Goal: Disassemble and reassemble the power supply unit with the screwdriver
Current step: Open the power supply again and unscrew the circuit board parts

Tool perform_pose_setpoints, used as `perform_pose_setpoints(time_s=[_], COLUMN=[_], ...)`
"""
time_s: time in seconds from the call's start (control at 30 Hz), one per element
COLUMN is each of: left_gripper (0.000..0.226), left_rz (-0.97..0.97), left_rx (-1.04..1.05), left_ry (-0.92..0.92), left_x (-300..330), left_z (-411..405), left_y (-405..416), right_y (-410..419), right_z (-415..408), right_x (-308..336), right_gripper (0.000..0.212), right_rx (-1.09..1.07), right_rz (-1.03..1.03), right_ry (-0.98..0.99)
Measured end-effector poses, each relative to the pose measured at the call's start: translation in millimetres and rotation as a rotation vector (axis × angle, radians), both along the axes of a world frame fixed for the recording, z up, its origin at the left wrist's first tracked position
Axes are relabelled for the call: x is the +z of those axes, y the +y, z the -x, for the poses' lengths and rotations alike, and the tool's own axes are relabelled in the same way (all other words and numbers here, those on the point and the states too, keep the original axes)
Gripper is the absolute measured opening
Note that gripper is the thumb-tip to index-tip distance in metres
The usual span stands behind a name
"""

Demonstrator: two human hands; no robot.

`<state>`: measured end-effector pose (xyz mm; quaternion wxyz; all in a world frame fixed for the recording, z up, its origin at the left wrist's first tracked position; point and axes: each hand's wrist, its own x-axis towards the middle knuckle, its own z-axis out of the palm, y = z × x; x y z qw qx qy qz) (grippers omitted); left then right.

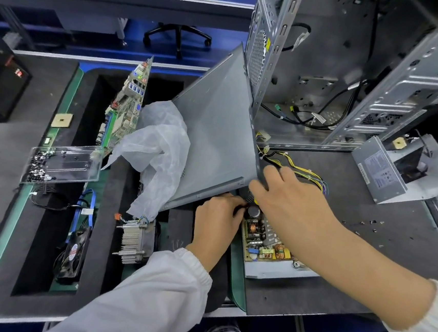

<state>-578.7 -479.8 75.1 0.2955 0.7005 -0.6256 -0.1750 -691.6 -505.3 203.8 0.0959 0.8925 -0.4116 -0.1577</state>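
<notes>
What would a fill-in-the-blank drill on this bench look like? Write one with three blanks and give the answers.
1. The open power supply unit shows its circuit board, with coils of ____ wire.
2. The clear tray on the person's left holds small ____.
3. The right hand holds the edge of the grey ____ panel, while the left hand works at the unit's near corner.

Missing words: copper; screws; metal
</notes>
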Motion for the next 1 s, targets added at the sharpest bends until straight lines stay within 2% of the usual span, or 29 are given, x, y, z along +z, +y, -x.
perform_pose_setpoints(time_s=[0.1,0.17,0.27,0.37,0.43,0.53,0.63,0.67,0.77,0.8,0.87,0.93,1.0], left_gripper=[0.017,0.015,0.009,0.031,0.039,0.018,0.004,0.006,0.013,0.015,0.016,0.015,0.014], left_rz=[0.131,0.139,0.124,0.081,0.054,-0.023,-0.001,-0.012,-0.05,-0.049,-0.026,-0.011,0.003], left_rx=[-0.02,-0.044,-0.042,0.027,0.051,0.03,0.03,0.022,0.018,0.026,0.029,0.008,-0.01], left_ry=[-0.016,-0.006,-0.03,0.013,0.028,0.014,0.015,0.014,0.069,0.091,0.098,0.065,0.015], left_x=[2,0,1,3,0,-2,-2,-1,-5,-5,-5,-5,-5], left_z=[3,2,0,0,1,2,2,1,-2,-2,-2,-1,-1], left_y=[1,1,0,-2,-3,-2,-4,-4,-3,-2,0,-1,-2], right_y=[-3,-8,-13,-10,-7,-8,-7,-7,-9,-11,-12,-11,-10], right_z=[3,6,13,14,11,8,5,5,9,10,13,14,14], right_x=[5,6,11,7,8,13,12,14,22,25,27,26,24], right_gripper=[0.04,0.043,0.029,0.042,0.046,0.046,0.022,0.023,0.049,0.051,0.046,0.03,0.023], right_rx=[0.112,0.111,0.017,0.058,0.082,0.049,0.077,0.069,0.06,0.055,0.063,0.079,0.074], right_rz=[-0.062,-0.136,-0.203,-0.117,-0.08,-0.035,-0.046,-0.09,-0.291,-0.326,-0.365,-0.381,-0.302], right_ry=[-0.075,-0.081,-0.144,-0.092,-0.151,-0.136,-0.116,-0.142,-0.206,-0.222,-0.234,-0.263,-0.246])
